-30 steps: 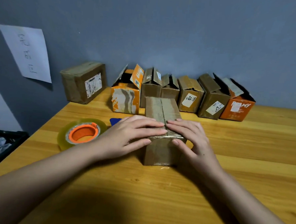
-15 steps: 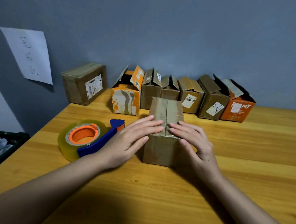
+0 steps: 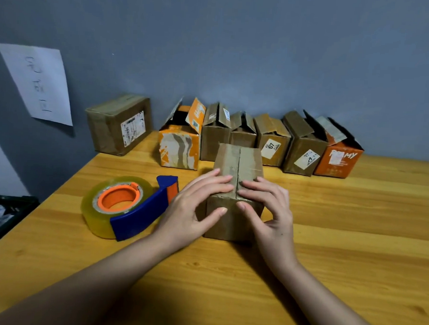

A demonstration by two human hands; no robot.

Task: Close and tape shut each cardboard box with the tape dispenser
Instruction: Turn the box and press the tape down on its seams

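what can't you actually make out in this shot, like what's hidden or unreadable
All in the head view:
- Cardboard box under the left hand and right hand: the fingers cover the near end of the top seam, so tape there cannot be judged.
- Tape dispenser: the left hand hides its handle end.
- Paper on the wall: writing too faint to read.
- Open boxes at the wall: raised flaps hide the contents.
- Black bin: cut off by the left edge.

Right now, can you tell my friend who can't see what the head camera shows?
Two hands, the left hand and right hand, press down the closed flaps of a small cardboard box on a wooden table. A blue tape dispenser lies left of it. Behind stand six open boxes and one closed box, by a grey wall.
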